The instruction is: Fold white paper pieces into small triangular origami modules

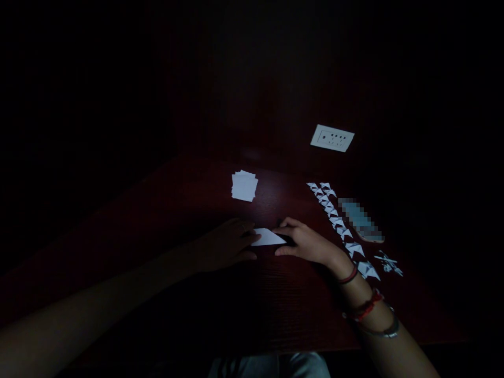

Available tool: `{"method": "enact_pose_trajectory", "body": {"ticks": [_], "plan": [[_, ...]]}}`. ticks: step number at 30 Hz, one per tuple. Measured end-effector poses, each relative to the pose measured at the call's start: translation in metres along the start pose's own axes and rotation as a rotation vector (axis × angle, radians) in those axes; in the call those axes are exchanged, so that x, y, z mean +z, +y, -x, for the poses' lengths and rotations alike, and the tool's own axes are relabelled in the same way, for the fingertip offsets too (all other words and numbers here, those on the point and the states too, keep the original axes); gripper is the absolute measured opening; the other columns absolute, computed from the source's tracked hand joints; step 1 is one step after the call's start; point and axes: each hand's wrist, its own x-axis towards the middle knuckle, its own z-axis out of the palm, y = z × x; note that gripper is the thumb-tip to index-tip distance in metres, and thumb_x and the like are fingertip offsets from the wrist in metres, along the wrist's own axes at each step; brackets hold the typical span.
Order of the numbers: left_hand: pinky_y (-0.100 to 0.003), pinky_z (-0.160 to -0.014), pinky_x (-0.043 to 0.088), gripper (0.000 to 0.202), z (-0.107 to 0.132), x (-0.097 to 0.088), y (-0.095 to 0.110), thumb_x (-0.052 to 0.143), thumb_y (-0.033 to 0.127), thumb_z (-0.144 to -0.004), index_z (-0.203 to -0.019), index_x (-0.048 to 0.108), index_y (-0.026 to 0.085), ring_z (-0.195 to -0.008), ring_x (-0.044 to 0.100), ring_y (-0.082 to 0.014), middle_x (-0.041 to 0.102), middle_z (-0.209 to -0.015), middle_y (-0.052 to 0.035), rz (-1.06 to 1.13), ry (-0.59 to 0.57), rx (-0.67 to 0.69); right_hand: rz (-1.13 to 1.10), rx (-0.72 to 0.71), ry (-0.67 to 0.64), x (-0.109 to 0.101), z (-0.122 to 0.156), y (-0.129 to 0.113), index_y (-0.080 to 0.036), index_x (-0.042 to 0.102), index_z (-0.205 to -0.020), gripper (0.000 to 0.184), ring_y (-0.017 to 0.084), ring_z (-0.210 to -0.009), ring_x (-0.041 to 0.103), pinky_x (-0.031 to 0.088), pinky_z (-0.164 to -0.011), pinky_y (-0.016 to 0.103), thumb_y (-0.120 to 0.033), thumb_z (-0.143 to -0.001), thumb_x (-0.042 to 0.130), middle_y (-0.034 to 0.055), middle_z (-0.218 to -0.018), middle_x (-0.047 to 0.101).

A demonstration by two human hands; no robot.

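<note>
Folded paper (268, 238) pinned on table (275, 299); left hand (225, 245), right hand (308, 244) grip closed on it; paper stack (244, 186) beyond, triangles (337, 220) rightward.

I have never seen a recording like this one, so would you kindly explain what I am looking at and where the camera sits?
There is no machine here: a person works with bare hands. The single picture comes from a camera worn on their head, looking forward and down, so the arms enter from the bottom edge. The scene is very dark. The left hand and right hand meet on a white paper piece lying on a dark reddish table. Both touch it, but it is too dim to tell whether they pinch or press it. Behind the hands lies a small stack of white paper squares. To the right runs a row of folded paper triangles, with a blurred flat object beside it and a few paper bits nearby. Farther back is a white socket plate. The right wrist wears bracelets.
</note>
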Motion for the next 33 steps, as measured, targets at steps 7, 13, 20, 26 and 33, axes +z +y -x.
{"method": "enact_pose_trajectory", "body": {"ticks": [7, 13, 20, 26, 33], "plan": [[-0.036, -0.086, 0.039, 0.034, -0.001, -0.005, 0.009, 0.043, 0.039, -0.086, -0.11, 0.051, 0.017, -0.101, 0.047, -0.0224, 0.051, -0.113, -0.0082, 0.093, 0.027, -0.03, -0.084, 0.149, 0.156, 0.011, -0.011, 0.002, -0.016, 0.058, -0.094, 0.019, 0.014, -0.081, 0.05, 0.041, -0.074, 0.027, -0.023, -0.076, 0.057, 0.0055, -0.087, 0.052], [-0.036, -0.088, 0.038, 0.03, -0.001, -0.005, 0.007, 0.043, 0.036, -0.086, -0.112, 0.052, 0.022, -0.104, 0.046, -0.0216, 0.047, -0.118, -0.0065, 0.168, 0.003, -0.028, -0.116, 0.292, 0.204, 0.014, -0.014, 0.002, -0.015, 0.055, -0.075, 0.006, 0.013, -0.073, 0.049, 0.039, -0.068, 0.025, -0.016, -0.071, 0.059, 0.0035, -0.08, 0.052], [-0.036, -0.088, 0.037, 0.033, -0.003, -0.008, 0.007, 0.045, 0.037, -0.086, -0.116, 0.049, 0.024, -0.105, 0.044, -0.0216, 0.046, -0.117, -0.0059, 0.182, -0.042, -0.041, -0.303, 0.364, 0.323, 0.011, -0.015, -0.008, -0.016, 0.053, -0.093, 0.025, 0.01, -0.06, 0.051, 0.039, -0.059, 0.022, -0.014, -0.068, 0.058, -0.002, -0.07, 0.056], [-0.036, -0.091, 0.035, 0.033, -0.002, -0.001, 0.005, 0.042, 0.034, -0.088, -0.117, 0.046, 0.02, -0.107, 0.042, -0.0204, 0.049, -0.116, -0.0062, 0.182, 0.025, -0.059, -0.474, 0.387, 0.435, 0.014, -0.017, -0.012, -0.015, 0.059, -0.083, 0.02, 0.01, -0.06, 0.054, 0.043, -0.06, 0.021, -0.018, -0.063, 0.061, -0.0017, -0.068, 0.059], [-0.038, -0.092, 0.033, 0.032, 0.001, 0.005, 0.001, 0.04, 0.029, -0.088, -0.12, 0.044, 0.022, -0.112, 0.038, -0.0222, 0.045, -0.121, -0.0058, 0.095, 0.04, -0.032, -0.567, 0.371, 0.34, 0.02, -0.017, -0.014, -0.015, 0.064, -0.078, 0.015, 0.012, -0.065, 0.057, 0.046, -0.061, 0.023, -0.017, -0.064, 0.062, 0.0019, -0.072, 0.063]]}}
